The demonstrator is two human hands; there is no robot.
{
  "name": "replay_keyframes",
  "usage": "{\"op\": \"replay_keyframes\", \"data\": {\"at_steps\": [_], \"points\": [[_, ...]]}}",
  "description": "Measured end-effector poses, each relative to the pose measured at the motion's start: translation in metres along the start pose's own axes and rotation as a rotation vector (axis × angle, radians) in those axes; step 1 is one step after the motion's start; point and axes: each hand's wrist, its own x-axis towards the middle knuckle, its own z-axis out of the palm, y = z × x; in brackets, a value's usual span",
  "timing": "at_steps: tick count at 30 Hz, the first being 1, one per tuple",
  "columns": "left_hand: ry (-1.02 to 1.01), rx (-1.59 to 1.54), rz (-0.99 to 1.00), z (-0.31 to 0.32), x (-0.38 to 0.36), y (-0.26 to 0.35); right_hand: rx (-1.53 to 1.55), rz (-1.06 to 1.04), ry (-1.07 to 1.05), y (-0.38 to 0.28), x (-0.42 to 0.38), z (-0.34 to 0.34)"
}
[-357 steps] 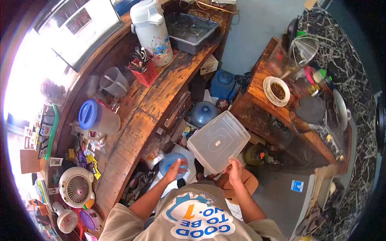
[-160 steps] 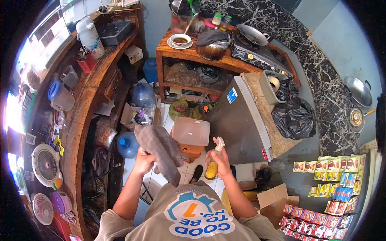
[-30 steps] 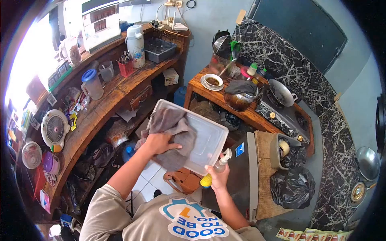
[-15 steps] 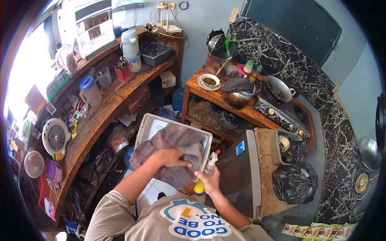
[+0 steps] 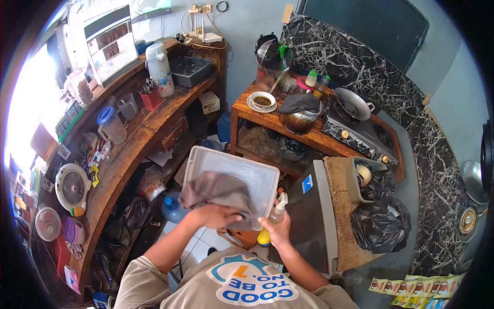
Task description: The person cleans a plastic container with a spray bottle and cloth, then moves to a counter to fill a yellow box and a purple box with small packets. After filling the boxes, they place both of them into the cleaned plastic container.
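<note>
A shallow white plastic tub (image 5: 260,180) is tilted in front of me, its inside facing up. My left hand (image 5: 220,216) grips a crumpled greyish-brown checked cloth (image 5: 216,188), which lies against the tub's near left part. My right hand (image 5: 277,228) is wrapped around a clear spray bottle (image 5: 278,211) with a white and red nozzle and a yellow label. The fingers of that hand also meet the tub's near right corner; how they bear on it is partly hidden.
A grey fridge-like cabinet (image 5: 303,221) stands close on the right, bearing a black plastic bag (image 5: 381,226). Ahead, a wooden table (image 5: 242,105) carries a bowl, a pot and a stove (image 5: 360,136). A curved wooden counter (image 5: 139,139) runs along the left.
The cloth has slid toward me and bunched up with my left hand, baring more of the tub's inside. The tub and spray bottle have shifted slightly right in view.
</note>
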Motion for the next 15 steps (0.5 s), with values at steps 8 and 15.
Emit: {"op": "replay_keyframes", "data": {"at_steps": [8, 15], "points": [[-0.173, -0.099, 0.064, -0.021, -0.003, 0.040, -0.036, -0.010, 0.006, 0.010, -0.004, 0.006], [0.073, 0.234, -0.294, -0.054, 0.009, -0.014, 0.066, 0.049, -0.045, 0.010, 0.007, 0.021]]}}
